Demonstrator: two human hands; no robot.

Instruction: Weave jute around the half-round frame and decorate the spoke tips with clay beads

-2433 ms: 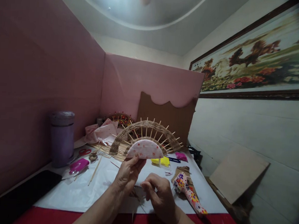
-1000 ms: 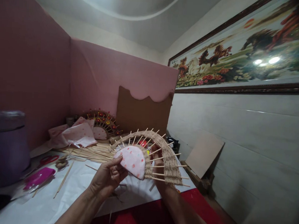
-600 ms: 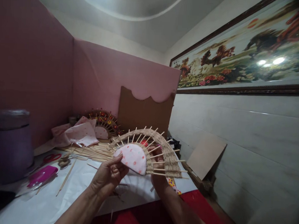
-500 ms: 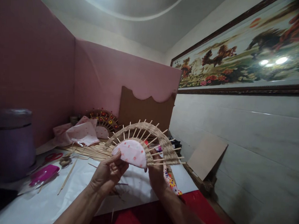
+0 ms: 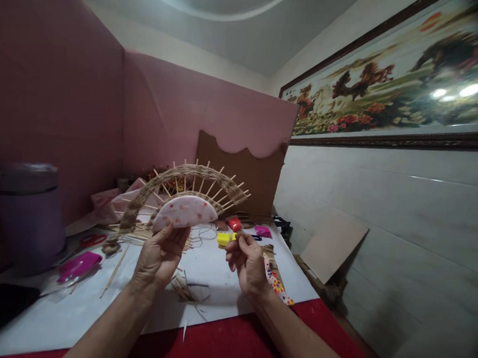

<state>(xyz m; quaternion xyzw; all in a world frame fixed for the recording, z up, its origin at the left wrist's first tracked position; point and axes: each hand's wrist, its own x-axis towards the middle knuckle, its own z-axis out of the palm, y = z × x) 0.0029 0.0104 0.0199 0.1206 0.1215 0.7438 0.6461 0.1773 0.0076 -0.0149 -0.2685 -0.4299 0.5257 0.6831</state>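
My left hand (image 5: 161, 255) is closed on the lower edge of a woven fan (image 5: 186, 211), thumb in front and fingers behind. The fan has thin wooden sticks spreading from a half-round pad of pale, red-dotted fabric, with a band of twine woven across them. It is held up over the table, tilted. Apart from it, to the right, is my right hand (image 5: 247, 262), its fingers curled in and thumb against the forefinger. Whatever may be between those fingertips is hidden. A yellow packet (image 5: 223, 239) lies just beyond them.
White paper (image 5: 136, 312) covers the red table surface (image 5: 214, 340). At left stand a purple tumbler (image 5: 30, 221), red scissors (image 5: 92, 239) and a magenta packet (image 5: 79, 267). Fibre scraps (image 5: 187, 289) lie between my arms. Cut cardboard (image 5: 239, 173) leans at the back.
My right hand has let go of the fan and drawn away from it. My left hand has moved the fan left and up, turning it so the right end rises.
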